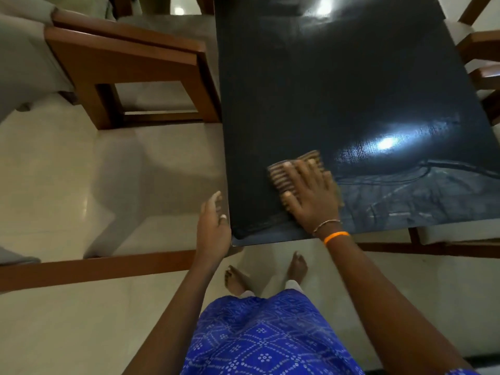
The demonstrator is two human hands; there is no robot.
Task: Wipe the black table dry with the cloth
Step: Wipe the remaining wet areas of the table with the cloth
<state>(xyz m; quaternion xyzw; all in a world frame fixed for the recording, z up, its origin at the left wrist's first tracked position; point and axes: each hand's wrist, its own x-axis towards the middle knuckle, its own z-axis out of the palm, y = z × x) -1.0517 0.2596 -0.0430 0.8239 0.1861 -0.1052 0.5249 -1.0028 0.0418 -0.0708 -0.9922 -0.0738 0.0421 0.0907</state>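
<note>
Blue patterned garment (270, 339), wooden chairs (130, 66) beside black table (324, 90).

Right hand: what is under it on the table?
A striped cloth, pressed flat onto the black table by the right hand. Its fingers cover much of it; whether the surface beneath is wet cannot be seen.
</note>
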